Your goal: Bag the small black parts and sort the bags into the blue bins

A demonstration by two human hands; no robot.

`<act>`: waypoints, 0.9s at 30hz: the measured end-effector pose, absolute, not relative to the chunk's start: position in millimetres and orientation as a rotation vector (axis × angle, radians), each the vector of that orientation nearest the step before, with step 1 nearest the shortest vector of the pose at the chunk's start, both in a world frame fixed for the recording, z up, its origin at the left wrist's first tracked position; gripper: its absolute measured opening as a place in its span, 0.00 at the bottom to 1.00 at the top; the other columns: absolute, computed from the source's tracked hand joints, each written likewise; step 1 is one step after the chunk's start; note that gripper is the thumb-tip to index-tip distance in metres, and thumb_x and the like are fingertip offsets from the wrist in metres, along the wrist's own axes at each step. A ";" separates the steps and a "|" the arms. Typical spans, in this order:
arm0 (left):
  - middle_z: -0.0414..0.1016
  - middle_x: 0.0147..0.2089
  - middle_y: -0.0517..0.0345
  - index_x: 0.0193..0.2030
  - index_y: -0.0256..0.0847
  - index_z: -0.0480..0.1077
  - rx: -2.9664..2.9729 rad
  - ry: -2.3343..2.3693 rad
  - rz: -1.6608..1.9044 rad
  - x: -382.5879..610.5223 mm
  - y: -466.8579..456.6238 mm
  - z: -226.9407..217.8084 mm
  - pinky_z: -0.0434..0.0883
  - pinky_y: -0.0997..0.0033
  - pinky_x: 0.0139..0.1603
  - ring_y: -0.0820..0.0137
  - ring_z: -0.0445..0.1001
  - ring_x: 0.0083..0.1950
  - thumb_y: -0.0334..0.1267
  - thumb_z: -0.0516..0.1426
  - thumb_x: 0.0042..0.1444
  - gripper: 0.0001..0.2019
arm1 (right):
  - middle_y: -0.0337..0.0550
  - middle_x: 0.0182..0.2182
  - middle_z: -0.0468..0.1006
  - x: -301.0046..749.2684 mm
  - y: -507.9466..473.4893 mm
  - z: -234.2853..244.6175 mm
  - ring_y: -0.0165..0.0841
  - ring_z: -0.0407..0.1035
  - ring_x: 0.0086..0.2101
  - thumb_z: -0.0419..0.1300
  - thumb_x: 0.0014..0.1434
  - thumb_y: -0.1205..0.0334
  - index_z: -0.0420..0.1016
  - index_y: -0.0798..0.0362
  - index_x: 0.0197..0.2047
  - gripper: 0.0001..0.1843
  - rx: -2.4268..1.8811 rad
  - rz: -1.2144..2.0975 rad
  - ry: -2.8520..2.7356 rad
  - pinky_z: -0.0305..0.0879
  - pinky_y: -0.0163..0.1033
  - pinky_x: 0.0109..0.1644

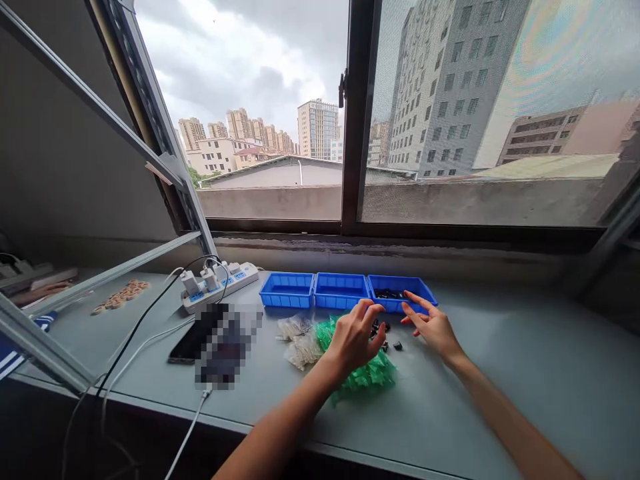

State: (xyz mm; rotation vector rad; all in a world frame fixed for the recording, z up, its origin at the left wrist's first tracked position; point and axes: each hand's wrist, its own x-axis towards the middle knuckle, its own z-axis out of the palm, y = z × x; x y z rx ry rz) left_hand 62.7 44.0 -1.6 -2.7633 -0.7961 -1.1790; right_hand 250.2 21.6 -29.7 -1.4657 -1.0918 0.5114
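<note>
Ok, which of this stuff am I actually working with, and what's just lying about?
In hand: small black parts between left hand and right hand, blue bins, green pieces, probably clear bags.
Lying about: power strip, phone, brown pieces.

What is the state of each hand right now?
Left hand: curled over small black parts; grip cannot be told.
Right hand: open, holding nothing, beside blue bin.
</note>
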 end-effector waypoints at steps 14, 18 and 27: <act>0.70 0.45 0.53 0.48 0.41 0.62 -2.773 -0.812 -1.096 64.5 45.1 -3.9 0.73 0.74 0.32 0.69 0.75 0.39 0.36 0.50 0.59 0.10 | 0.43 0.48 0.72 248.6 6.2 -28.0 0.29 0.67 0.24 0.69 0.36 0.49 0.75 0.40 0.49 0.33 -1.660 0.487 -1.772 0.67 0.39 0.29; 0.70 0.45 0.54 0.47 0.41 0.62 -2.757 -0.791 -1.115 65.2 46.2 -4.3 0.73 0.75 0.32 0.70 0.75 0.38 0.36 0.49 0.59 0.10 | 0.44 0.44 0.74 254.2 6.6 -29.2 0.30 0.67 0.25 0.68 0.38 0.50 0.77 0.45 0.46 0.28 -1.668 0.573 -1.807 0.66 0.39 0.30; 0.69 0.45 0.55 0.47 0.41 0.63 -2.754 -0.855 -1.080 64.2 50.6 0.2 0.71 0.76 0.30 0.73 0.74 0.35 0.36 0.50 0.60 0.09 | 0.40 0.31 0.79 250.8 7.5 -24.1 0.33 0.68 0.26 0.57 0.51 0.54 0.78 0.47 0.33 0.10 -1.672 0.460 -1.808 0.63 0.38 0.31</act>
